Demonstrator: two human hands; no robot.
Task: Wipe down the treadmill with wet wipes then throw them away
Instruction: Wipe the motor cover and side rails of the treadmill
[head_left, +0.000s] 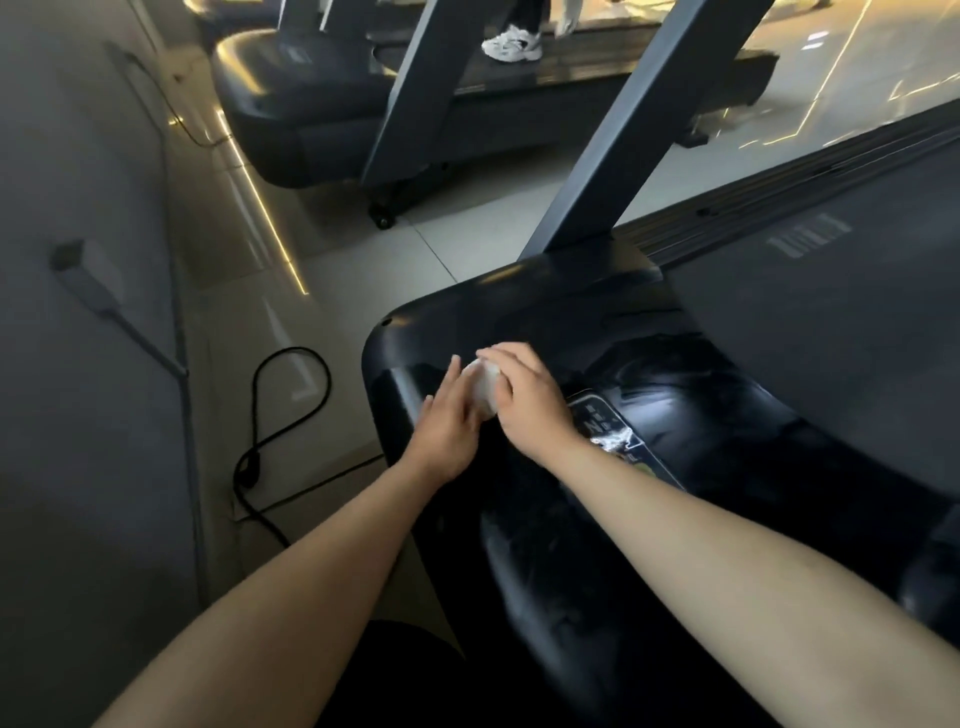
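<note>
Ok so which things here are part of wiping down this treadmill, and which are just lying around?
Part of the job:
- wet wipe, bunched between the left hand and right hand
- treadmill, its glossy black front cover under the hands

Just lying about:
- black cable looped on the floor
- second treadmill beyond, with someone's white sneaker on it

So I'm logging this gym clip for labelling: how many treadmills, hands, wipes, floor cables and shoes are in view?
Treadmills: 2, the near one being wiped and another behind it
Hands: 2, left hand and right hand
Wet wipe: 1, held between both hands
Black cable on the floor: 1
White shoe: 1
Total: 7
</note>
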